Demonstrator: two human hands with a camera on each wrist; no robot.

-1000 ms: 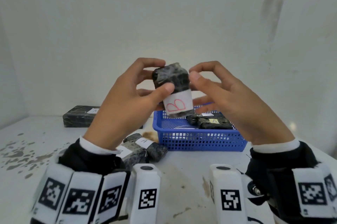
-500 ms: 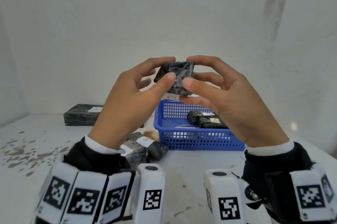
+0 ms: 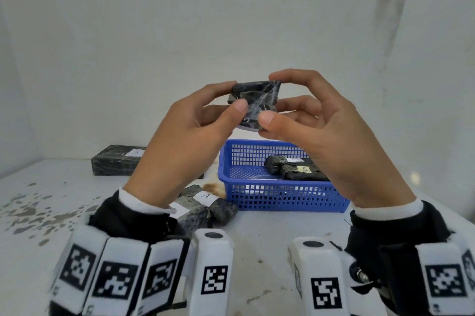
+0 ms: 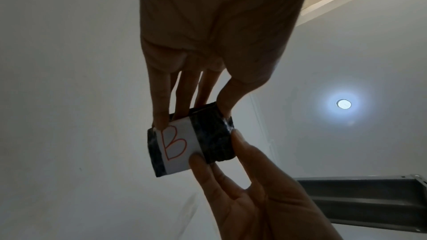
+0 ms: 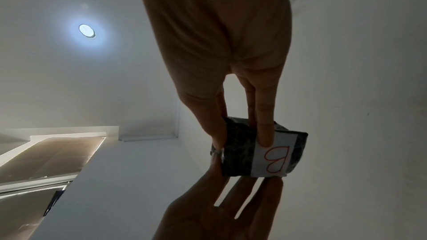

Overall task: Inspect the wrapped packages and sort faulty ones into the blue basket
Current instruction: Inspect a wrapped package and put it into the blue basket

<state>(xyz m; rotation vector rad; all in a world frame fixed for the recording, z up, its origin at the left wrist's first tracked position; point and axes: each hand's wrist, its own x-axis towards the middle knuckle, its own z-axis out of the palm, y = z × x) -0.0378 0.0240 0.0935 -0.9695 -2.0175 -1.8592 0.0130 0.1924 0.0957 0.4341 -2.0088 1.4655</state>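
A small package (image 3: 257, 102) wrapped in dark marbled film is held up in the air above the blue basket (image 3: 282, 197). My left hand (image 3: 195, 130) pinches its left side and my right hand (image 3: 316, 125) pinches its right side. Its white label with a red "B" faces down and away from my head; the label shows on the package (image 4: 191, 141) in the left wrist view and on the package (image 5: 261, 151) in the right wrist view. The basket holds dark wrapped packages (image 3: 295, 169) with "A" labels.
Two wrapped packages (image 3: 205, 207) with white labels lie on the white table (image 3: 270, 236) left of the basket. A long dark wrapped box (image 3: 115, 164) lies at the back left by the wall. The tabletop has grey stains at the left.
Both hands have tipped the package from upright, label facing me, to flat with the label turned underneath. It has risen slightly above the basket.
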